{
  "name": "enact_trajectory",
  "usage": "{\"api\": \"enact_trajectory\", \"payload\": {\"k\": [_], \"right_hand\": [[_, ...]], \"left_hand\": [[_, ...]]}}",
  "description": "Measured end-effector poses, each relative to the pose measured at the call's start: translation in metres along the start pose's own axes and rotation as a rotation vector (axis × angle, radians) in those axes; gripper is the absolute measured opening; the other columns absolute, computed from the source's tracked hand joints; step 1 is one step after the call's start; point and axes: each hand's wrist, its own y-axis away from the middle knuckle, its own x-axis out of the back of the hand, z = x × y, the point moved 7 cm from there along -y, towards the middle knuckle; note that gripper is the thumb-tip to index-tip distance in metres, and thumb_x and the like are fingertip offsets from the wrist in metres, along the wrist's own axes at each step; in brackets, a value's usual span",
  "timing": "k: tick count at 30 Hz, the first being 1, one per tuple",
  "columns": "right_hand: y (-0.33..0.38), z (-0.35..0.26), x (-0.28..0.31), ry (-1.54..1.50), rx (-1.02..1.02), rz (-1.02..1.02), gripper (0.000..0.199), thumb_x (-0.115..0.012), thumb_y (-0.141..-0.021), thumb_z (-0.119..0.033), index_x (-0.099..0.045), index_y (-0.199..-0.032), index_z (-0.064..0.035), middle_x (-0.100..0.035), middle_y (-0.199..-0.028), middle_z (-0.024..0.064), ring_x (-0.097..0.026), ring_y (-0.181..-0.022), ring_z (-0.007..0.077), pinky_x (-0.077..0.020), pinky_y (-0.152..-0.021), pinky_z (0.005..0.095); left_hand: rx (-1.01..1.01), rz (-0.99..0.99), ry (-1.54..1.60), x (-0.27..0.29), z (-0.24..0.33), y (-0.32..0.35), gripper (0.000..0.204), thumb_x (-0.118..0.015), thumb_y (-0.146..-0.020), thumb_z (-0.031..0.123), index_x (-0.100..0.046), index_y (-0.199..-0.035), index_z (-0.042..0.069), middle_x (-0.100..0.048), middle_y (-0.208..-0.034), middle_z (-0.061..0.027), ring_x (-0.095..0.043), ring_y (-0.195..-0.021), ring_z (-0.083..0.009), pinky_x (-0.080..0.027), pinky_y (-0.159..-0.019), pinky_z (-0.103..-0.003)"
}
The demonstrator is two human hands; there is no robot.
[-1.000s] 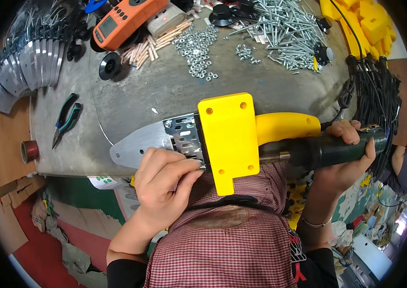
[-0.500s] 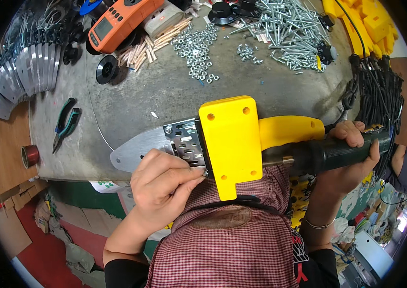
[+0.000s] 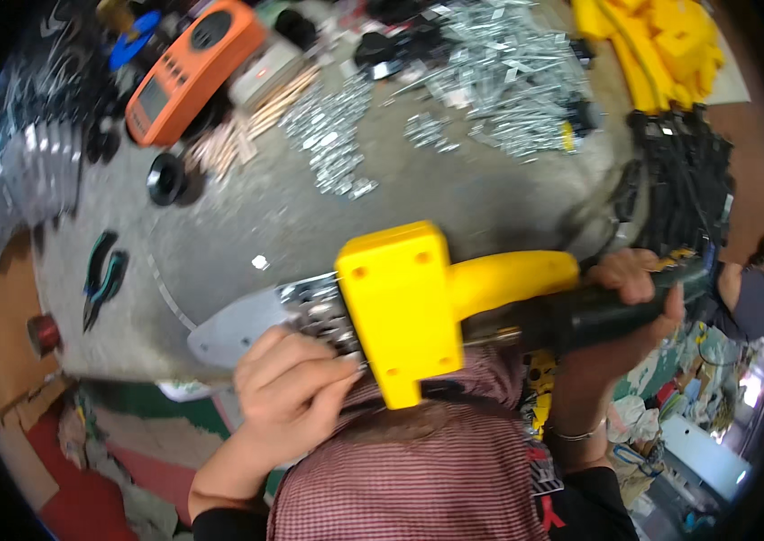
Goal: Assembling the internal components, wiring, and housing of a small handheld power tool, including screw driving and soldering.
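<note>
A tool with a yellow plastic housing (image 3: 404,311) and yellow handle (image 3: 517,278) lies at the bench's near edge. From its left side extend a slotted metal guard (image 3: 319,307) and a flat grey metal plate (image 3: 236,326). My left hand (image 3: 287,388) is closed, thumb and forefinger pinched at the guard's near corner; whatever small piece they pinch is too blurred to name. Wrapped round a dark power screwdriver (image 3: 612,314) is my right hand (image 3: 627,275). The screwdriver's brass-coloured nose (image 3: 506,334) points left at the housing's near right side; the bit's tip is hidden.
Piles of nuts (image 3: 328,135) and long screws (image 3: 517,90) lie across the back. Pliers (image 3: 102,281), a black knob (image 3: 165,178) and an orange multimeter (image 3: 191,77) are at left. Black cables (image 3: 684,180) and yellow housings (image 3: 657,50) crowd the right. Another person's arm (image 3: 742,298) shows there.
The whole view has shifted and blurred, with the bench things lower and further left in it. Both hands keep their places on the tool and the screwdriver.
</note>
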Motion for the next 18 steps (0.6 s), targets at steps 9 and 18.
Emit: {"api": "enact_trajectory", "payload": {"k": [9,18], "right_hand": [[-0.087,-0.142,-0.057,1.304,0.068,0.101,0.047,-0.056,-0.097,-0.034,-0.047,-0.127,0.0013,-0.063,-0.094,0.0119,-0.061,-0.074,0.0192,-0.0500,-0.073,0.0317],[-0.146,-0.145,-0.043,2.792,0.665,-0.086,0.030,-0.069,-0.085,-0.031,-0.069,-0.103,-0.0083,-0.067,-0.094,0.0224,-0.066,-0.087,0.0372,-0.0522,-0.079,0.0436]], "left_hand": [[0.054,-0.006,-0.418,0.040,-0.008,0.017,0.074,-0.082,-0.065,0.043,-0.059,-0.121,0.002,-0.056,-0.120,-0.0174,-0.053,-0.107,-0.0387,-0.042,-0.091,-0.048],[-0.003,-0.069,-0.492,0.023,-0.027,0.013,0.078,-0.088,-0.059,0.030,-0.056,-0.126,0.003,-0.056,-0.124,-0.0192,-0.057,-0.112,-0.0370,-0.046,-0.094,-0.046]]}}
